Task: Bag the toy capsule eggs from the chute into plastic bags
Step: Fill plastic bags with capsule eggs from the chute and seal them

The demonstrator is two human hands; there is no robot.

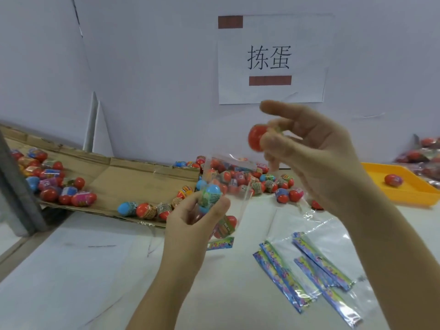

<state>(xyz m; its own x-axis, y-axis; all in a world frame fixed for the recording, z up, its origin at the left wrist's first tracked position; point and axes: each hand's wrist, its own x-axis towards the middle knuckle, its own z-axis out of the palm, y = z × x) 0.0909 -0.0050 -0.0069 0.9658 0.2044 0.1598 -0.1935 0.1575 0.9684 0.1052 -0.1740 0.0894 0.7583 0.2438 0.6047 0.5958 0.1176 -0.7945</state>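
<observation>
My left hand (195, 219) grips a clear plastic bag (234, 186) by its side, mouth up, above the white table. Inside the bag lie a blue egg (212, 190) near my fingers and a red egg (226, 226) lower down. My right hand (307, 160) is raised above and right of the bag and pinches a red capsule egg (256, 137) in its fingertips. A cardboard chute (114, 177) slopes in from the left, with many red and blue eggs (54, 184) on it and a heap of eggs (273, 184) at its foot.
Empty clear bags with colourful printed headers (307, 265) lie flat at the lower right. An orange tray (409, 186) with one red egg (393, 180) stands at the right, filled bags (423, 158) behind it. A paper sign (271, 58) hangs on the white wall.
</observation>
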